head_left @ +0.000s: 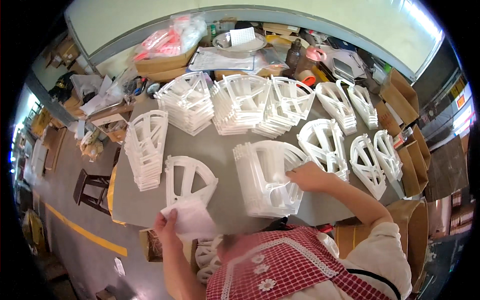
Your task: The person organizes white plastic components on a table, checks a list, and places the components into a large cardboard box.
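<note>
My left hand pinches a thin white sheet by its left edge, thumb on top. The sheet hangs over the lower end of a single white fan-shaped plastic frame on the table and hides part of it. My right hand is closed at the right side of a stack of similar frames in the middle. Its fingertips press together against the upper part of that stack. A pale, blurred patch lies beside them, and I cannot tell what the fingers grip.
More stacks of white frames stand along the back and left of the grey table. Narrower frames lie at the right. Papers, a metal tray and bottles crowd the far edge. Cardboard boxes border the right side.
</note>
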### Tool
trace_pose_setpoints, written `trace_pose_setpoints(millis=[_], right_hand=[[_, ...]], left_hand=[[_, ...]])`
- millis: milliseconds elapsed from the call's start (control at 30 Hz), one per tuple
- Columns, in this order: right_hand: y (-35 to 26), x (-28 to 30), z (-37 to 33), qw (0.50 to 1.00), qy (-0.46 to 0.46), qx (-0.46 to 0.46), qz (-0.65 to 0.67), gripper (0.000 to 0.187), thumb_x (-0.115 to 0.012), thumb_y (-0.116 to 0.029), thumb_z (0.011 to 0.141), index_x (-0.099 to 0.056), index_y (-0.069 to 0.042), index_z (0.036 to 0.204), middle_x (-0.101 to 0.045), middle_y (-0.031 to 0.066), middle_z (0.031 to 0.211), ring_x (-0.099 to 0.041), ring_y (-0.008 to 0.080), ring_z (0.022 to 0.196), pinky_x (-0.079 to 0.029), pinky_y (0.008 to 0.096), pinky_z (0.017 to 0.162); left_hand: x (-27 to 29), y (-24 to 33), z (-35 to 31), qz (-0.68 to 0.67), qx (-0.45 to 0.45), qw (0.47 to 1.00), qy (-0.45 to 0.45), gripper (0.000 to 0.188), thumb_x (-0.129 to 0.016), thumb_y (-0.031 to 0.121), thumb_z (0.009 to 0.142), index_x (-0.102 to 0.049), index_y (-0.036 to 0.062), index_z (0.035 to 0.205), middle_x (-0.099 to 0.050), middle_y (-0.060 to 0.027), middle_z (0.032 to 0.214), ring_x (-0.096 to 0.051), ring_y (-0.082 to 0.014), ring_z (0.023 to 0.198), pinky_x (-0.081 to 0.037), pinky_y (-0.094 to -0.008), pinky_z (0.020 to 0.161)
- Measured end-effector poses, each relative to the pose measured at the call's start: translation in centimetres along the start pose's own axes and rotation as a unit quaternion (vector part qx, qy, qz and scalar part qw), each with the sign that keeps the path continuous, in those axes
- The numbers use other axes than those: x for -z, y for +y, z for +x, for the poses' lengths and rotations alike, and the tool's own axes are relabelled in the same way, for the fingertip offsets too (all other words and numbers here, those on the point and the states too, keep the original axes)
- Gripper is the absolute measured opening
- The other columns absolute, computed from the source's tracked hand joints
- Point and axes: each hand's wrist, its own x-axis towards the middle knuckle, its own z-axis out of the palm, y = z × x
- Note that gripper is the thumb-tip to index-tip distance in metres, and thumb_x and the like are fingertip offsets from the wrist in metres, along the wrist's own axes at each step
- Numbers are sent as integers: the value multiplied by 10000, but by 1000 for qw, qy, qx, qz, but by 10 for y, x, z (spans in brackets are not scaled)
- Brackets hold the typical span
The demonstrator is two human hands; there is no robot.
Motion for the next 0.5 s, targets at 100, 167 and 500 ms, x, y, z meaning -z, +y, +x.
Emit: trace_pose_setpoints(millis=[100,167,500], right_hand=[[0,9,8,999,-49,2,-18,206,-627,-87,726,-600,-45,927,-659,122,790,-668,336,753,-503,471,626],[0,12,13,997,-66,20,-35,185,-634,-93,720,-597,-45,895,-657,123,783,-669,335,753,-503,469,624],[-25,7,27,996,-48,66,-40,184,-624,-120,771,-599,-34,932,-636,126,742,-661,343,719,-508,454,593]], left_hand=[[-34,21,-8,37,18,997,-58,224,-677,57,875,-659,-4,1090,-695,-51,1001,-629,-124,871,-484,-269,818],[-53,38,-20,40,41,995,-86,229,-676,56,880,-652,-6,1099,-696,-54,998,-627,-123,864,-486,-268,809],[-47,-4,-17,39,29,995,-89,215,-695,54,882,-643,-20,1077,-679,-36,969,-595,-89,846,-483,-240,776]])
